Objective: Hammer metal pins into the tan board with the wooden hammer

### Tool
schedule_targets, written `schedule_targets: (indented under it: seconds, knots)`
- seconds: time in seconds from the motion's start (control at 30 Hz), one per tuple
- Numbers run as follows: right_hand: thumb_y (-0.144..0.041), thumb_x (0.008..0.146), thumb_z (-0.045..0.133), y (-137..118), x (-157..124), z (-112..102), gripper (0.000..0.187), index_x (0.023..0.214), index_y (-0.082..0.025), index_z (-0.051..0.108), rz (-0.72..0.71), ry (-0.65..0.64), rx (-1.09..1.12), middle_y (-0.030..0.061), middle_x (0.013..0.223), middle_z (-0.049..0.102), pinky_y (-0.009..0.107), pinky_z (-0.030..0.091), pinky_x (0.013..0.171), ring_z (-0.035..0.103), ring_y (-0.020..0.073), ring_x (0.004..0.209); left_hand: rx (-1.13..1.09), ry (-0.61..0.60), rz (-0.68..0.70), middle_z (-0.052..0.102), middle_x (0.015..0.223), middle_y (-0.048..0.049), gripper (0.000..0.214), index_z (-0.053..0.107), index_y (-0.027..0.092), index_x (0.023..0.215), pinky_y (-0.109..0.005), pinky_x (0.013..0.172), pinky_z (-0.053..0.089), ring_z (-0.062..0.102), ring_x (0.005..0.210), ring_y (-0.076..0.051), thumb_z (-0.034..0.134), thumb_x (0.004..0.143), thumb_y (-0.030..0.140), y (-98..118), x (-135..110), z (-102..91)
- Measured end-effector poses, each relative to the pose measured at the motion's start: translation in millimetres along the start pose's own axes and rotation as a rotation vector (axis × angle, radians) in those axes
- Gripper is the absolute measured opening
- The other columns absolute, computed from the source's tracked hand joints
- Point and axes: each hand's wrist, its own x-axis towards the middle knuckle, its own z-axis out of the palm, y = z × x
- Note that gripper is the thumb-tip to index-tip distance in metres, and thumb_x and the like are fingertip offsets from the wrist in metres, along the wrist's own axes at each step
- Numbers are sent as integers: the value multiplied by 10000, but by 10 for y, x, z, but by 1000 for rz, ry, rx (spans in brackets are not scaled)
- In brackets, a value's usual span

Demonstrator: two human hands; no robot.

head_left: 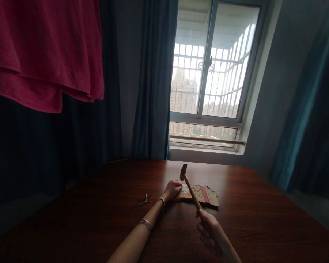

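R hand (208, 224) grip clamped on hammer (190, 188) handle, head raised over cardboard (208, 197). L hand (173, 189) grip pinched together at cardboard, prob steadying strike spot; loose nails (142, 201) on tabletop (263, 219).

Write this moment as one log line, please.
left hand: fingertips on board | right hand: grips hammer, head raised over board | nails: loose on table, left of board

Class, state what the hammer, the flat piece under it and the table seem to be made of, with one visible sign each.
The hammer: pale wooden handle, matt; dark head, probably metal. The flat piece: tan, thin, ragged-edged, likely cardboard, with a pink stripe. The table: reddish-brown wood or veneer, grain lines and a soft sheen.
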Motion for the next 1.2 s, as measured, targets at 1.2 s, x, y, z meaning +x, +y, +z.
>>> schedule_targets:
  seconds: [1.2]
  knots:
    - [-568, 713, 538, 5, -7, 19, 367, 775, -231, 408, 6, 5, 28, -125, 356, 330, 152, 29, 277, 135, 12, 261, -70, 22, -30, 595, 693, -22, 195, 724, 161, 714, -208, 609, 382, 526, 604, -113, 541, 717, 230, -52, 13, 38]
